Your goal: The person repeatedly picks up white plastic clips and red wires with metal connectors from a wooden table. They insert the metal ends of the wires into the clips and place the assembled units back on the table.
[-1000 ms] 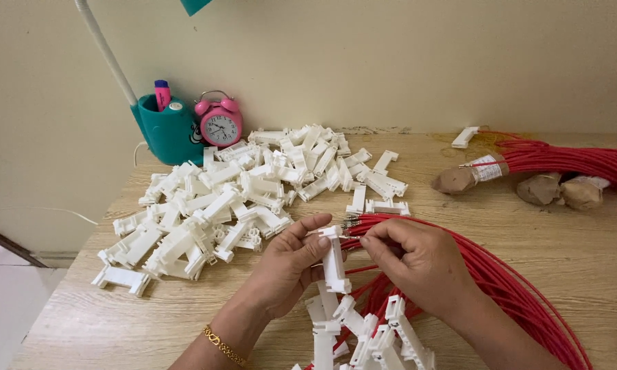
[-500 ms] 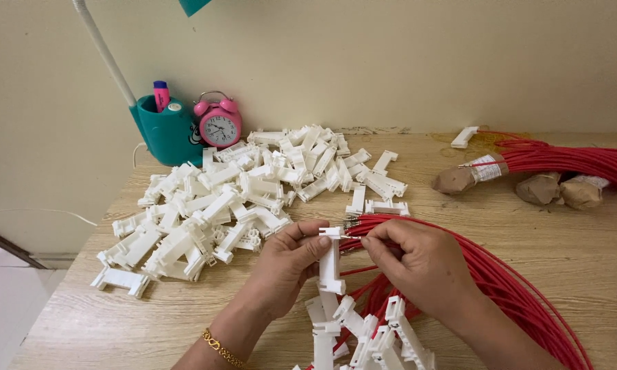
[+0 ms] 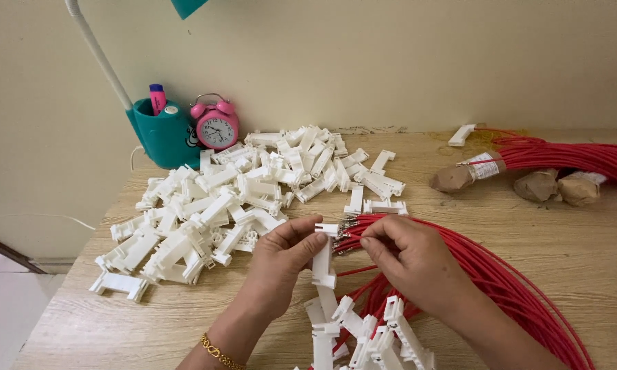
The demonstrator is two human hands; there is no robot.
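1. Left hand (image 3: pixel 284 264) pinches a white plastic connector (image 3: pixel 323 259) upright btwn thumb & fingers, near-centre of the wooden table (image 3: pixel 583 253).
2. Right hand (image 3: pixel 415 260) sits just right of it, fingertips closed on red wires (image 3: pixel 500 274) whose metal tips touch the connector's top.
3. Pile of loose white connectors (image 3: pixel 240 199) lies far-left of both hands.
4. Finished connectors w/ wires (image 3: pixel 370 332) lie nearest, below the hands.
5. Pink alarm clock (image 3: pixel 216 127) & teal cup (image 3: pixel 163 133) stand far-left by the wall.

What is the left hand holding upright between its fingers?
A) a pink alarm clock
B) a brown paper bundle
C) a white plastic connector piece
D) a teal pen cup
C: the left hand pinches a white plastic connector piece upright, while the right hand brings red wires to it.
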